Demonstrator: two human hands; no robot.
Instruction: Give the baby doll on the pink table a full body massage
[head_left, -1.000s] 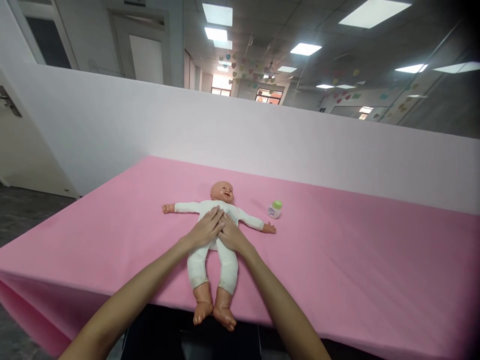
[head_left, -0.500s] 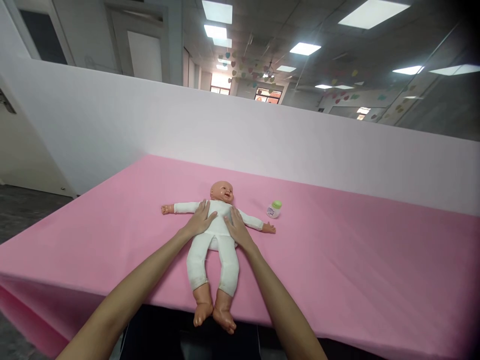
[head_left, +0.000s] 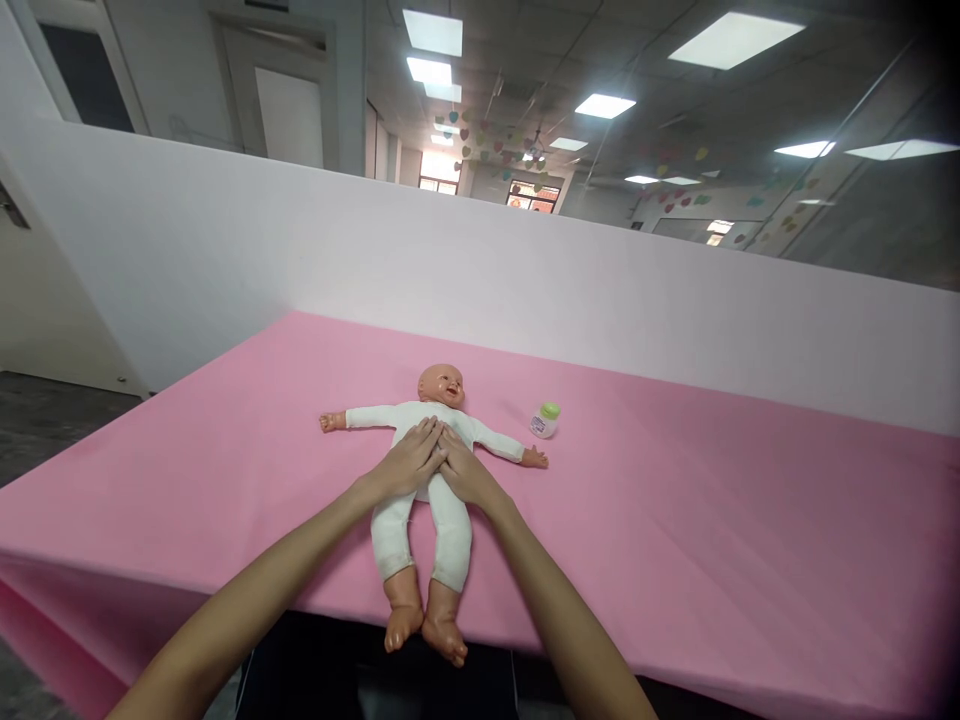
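Observation:
A baby doll [head_left: 451,540] in a white cloth body lies on its back, arms spread, its feet hanging over the near table edge. My left hand [head_left: 411,458] rests flat on the doll's belly, fingers stretched out and pointing up toward the chest. Beside it, my right hand [head_left: 463,468] lies on the other side of the belly with its fingers extended. The fingertips of both hands meet at the middle of the torso. To the right of the doll's outstretched arm stands a small clear jar [head_left: 544,421] with a green lid.
A pink cloth [head_left: 675,520] covers the table. Behind it runs a low white wall [head_left: 570,300], with a glass partition above. A door [head_left: 45,300] is at the far left, and dark floor shows beside the table.
Both hands have slid inward and slightly down from the sides of the doll's chest, so they now touch at the middle of the belly. The doll and jar have stayed in place.

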